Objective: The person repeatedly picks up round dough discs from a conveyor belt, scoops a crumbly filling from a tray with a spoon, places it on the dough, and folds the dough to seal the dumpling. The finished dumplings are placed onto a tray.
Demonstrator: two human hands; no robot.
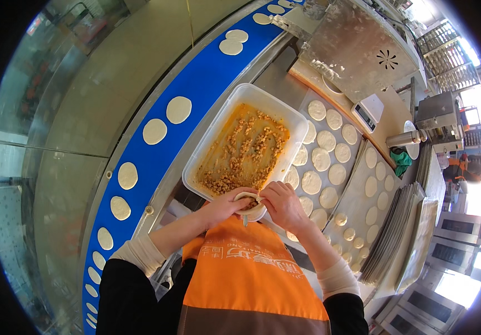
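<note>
Cupped in my left hand (223,205) is a round dough wrapper (246,209) with brown minced filling (249,203) at its centre. The fingertips of my right hand (281,204) pinch the wrapper's edge on its right side, where the rim is gathered. Both hands are just above the near edge of a translucent plastic tub (200,157). Crumbly filling (244,146) and orange oil are spread over the tub's floor. Below the wrapper, the end of a metal utensil (245,220) shows; its other part is hidden.
On the left curves a blue conveyor belt (198,75) carrying flat dough rounds (179,109). More dough rounds (321,159) lie on trays at right, with smaller dough balls (349,233) nearer. Beyond them are a digital scale (367,112), a floury metal machine (349,50) and stacked baking trays (395,230).
</note>
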